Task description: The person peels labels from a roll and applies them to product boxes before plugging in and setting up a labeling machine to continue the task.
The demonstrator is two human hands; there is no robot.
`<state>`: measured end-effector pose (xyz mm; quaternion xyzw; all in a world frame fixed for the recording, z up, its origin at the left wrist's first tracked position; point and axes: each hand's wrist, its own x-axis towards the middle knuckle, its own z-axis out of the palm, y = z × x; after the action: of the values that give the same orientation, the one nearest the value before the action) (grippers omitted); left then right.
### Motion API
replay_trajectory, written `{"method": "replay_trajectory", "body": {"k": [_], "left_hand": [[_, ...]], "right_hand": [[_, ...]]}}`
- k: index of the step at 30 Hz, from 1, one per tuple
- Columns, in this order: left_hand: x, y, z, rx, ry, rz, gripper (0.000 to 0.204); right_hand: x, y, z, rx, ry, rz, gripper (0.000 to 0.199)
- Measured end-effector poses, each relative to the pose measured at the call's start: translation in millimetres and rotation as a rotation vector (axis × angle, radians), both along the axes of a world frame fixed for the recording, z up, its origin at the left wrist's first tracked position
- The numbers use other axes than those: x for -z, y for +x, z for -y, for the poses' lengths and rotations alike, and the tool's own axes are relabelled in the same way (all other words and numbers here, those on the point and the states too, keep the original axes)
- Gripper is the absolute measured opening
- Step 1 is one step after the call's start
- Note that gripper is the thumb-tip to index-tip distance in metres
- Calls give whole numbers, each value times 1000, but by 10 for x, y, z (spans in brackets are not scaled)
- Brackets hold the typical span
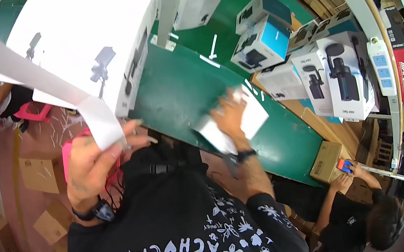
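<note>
Handling of the white strip (100,117) is judged to be under way but unfinished, since it is clamped between thumb and fingers of the left hand (91,164), beside the large white box (67,20); the right hand (230,118), well apart, is laid over the white item (256,119) on the tabletop (172,109), though its grip cannot be told through blur; the printed cartons (340,69) at right appear closed and are judged complete. White scraps (210,61) are scattered on the green surface; brown cartons (41,173) are placed on the reddish floor (12,154); a co-worker (346,224) is seen at lower right.
</note>
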<state>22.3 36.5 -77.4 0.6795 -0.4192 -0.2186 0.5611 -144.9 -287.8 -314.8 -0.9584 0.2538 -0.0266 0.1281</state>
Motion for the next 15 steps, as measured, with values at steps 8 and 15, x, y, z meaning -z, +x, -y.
{"method": "replay_trajectory", "body": {"k": [8, 15], "left_hand": [[74, -84, -141, -22, -41, -86, 33], [-36, -126, -185, -48, -70, 14, 31]], "right_hand": [[-785, 926, 1111, 44, -285, 439, 73], [-731, 1487, 2079, 900, -237, -51, 109]]}}
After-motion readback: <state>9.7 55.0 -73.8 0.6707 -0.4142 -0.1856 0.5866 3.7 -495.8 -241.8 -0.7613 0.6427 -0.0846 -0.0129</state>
